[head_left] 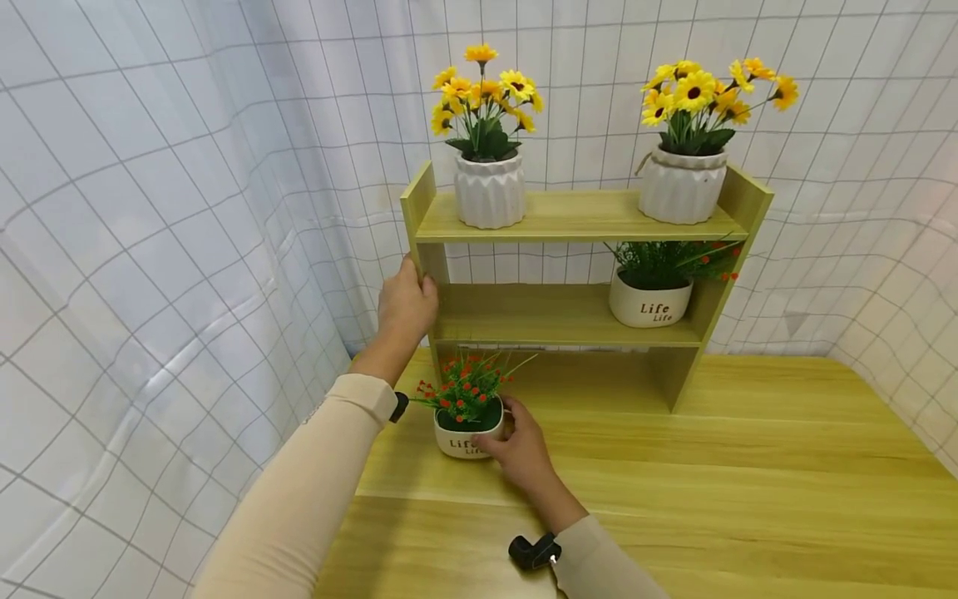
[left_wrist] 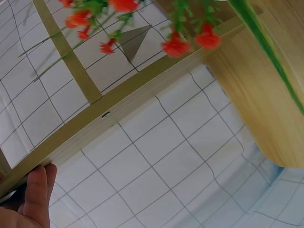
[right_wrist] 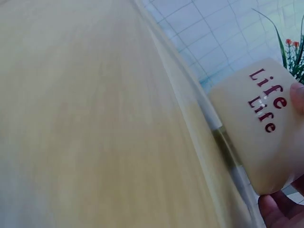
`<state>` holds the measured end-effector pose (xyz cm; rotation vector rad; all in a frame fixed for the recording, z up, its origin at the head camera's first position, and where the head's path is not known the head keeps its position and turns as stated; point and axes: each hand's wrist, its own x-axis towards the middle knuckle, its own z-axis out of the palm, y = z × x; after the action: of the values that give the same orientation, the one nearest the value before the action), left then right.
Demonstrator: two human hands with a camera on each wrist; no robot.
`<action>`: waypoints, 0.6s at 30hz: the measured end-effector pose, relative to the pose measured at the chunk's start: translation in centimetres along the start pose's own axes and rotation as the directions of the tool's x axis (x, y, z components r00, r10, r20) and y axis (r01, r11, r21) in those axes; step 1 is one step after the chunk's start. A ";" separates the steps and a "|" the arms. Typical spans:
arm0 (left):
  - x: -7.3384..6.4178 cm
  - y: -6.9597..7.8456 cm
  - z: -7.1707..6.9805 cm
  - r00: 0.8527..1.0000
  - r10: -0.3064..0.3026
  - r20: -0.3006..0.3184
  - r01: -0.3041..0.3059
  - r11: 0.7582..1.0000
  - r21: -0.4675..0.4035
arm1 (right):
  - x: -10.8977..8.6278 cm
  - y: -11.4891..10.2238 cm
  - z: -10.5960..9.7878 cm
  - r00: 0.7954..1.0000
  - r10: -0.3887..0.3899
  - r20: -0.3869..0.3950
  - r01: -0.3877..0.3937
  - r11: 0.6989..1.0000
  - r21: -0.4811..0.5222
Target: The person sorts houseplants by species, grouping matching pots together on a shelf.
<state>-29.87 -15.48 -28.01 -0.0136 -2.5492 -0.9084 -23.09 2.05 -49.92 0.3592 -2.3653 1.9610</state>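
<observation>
My left hand (head_left: 407,306) grips the left side panel of a small wooden shelf (head_left: 524,314); in the left wrist view its fingers (left_wrist: 37,194) lie against the panel's edge. In front of the shelf's lower left corner, my right hand (head_left: 526,449) holds a cream flowerpot (head_left: 453,443) by its right side, thumb on the front. Red artificial flowers and green grass (head_left: 467,388) fill this pot. "Life Life" is lettered on its front, plain in the right wrist view on the pot (right_wrist: 247,118). I cannot tell whether its base touches the table.
Two white ribbed pots (head_left: 490,193) with yellow flowers, one at each end, stand on the top board. A matching "Life" pot (head_left: 649,304) sits at the right of the middle board. The wooden table (head_left: 786,466) extends right. Grid-patterned curtains (head_left: 187,208) surround it.
</observation>
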 end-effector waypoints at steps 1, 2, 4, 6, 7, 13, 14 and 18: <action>0.0 0.0 0.0 1.000 0.000 0.000 0.000 1.000 0.001 | -0.1 -0.2 -0.1 1.000 0.000 -0.006 0.000 1.000 0.011; 0.1 0.0 0.0 1.000 -0.002 0.002 0.002 1.000 0.002 | -0.2 -0.3 -0.3 1.000 -0.003 -0.011 0.003 1.000 0.024; 0.1 0.0 0.0 1.000 -0.006 0.005 0.006 1.000 0.002 | -0.3 -0.8 -0.7 1.000 -0.011 -0.026 0.012 1.000 0.019; 0.2 0.1 0.0 1.000 -0.009 0.008 0.009 1.000 0.002 | -0.4 -1.2 -1.1 0.999 -0.016 -0.038 0.016 1.000 0.004; 0.2 0.1 0.0 1.000 -0.010 0.008 0.010 1.000 0.003 | -0.5 -1.4 -1.3 0.999 -0.017 -0.044 0.018 1.000 0.001; 0.1 -0.1 0.1 1.000 0.005 -0.009 -0.005 1.000 0.005 | -0.9 -3.5 -2.7 0.998 -0.034 -0.062 0.035 0.999 0.009; 0.1 -0.1 0.1 1.000 0.007 -0.009 -0.007 1.000 0.002 | -1.2 -4.4 -2.9 0.997 -0.042 -0.065 0.042 0.999 0.000; 0.0 0.0 0.0 1.000 0.005 -0.004 -0.005 1.000 0.001 | -1.1 -5.8 -3.9 0.994 -0.065 -0.085 0.064 0.998 -0.025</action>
<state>-29.87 -15.46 -28.04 -0.0171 -2.5445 -0.9044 -21.23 5.04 -43.80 0.3389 -2.2913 1.8819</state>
